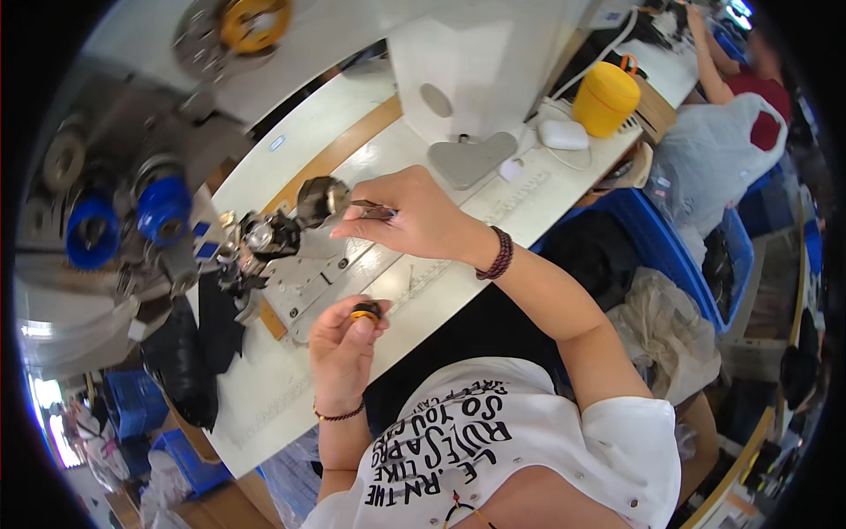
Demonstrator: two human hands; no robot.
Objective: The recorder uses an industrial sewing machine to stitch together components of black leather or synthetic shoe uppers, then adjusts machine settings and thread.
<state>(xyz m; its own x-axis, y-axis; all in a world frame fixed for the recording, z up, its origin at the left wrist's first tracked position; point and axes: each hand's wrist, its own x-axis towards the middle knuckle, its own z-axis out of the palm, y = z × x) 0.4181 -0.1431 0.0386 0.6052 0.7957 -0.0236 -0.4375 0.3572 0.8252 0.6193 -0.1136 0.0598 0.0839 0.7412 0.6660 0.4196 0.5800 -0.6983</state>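
Note:
My left hand [339, 353] is closed on a small round black-and-orange piece [367, 311], pinched between thumb and fingers above the white table. Farther up, my right hand [410, 212] is closed in a pinch around a slim dark metal tool [377, 211]; its exact kind is partly hidden by the fingers. Just left of those fingertips is a shiny round metal part [321, 202] of the sewing machine. The machine's working end [269, 236], with metal fittings, lies farther left, apart from both hands.
A white machine body [476, 70] rises at the back. A yellow cylindrical container [606, 99] and a small white case [563, 135] stand to its right. Blue crates [656, 238] and plastic bags [723, 150] sit at the right. Black fabric [218, 322] hangs off the left edge. Another person works at the far right.

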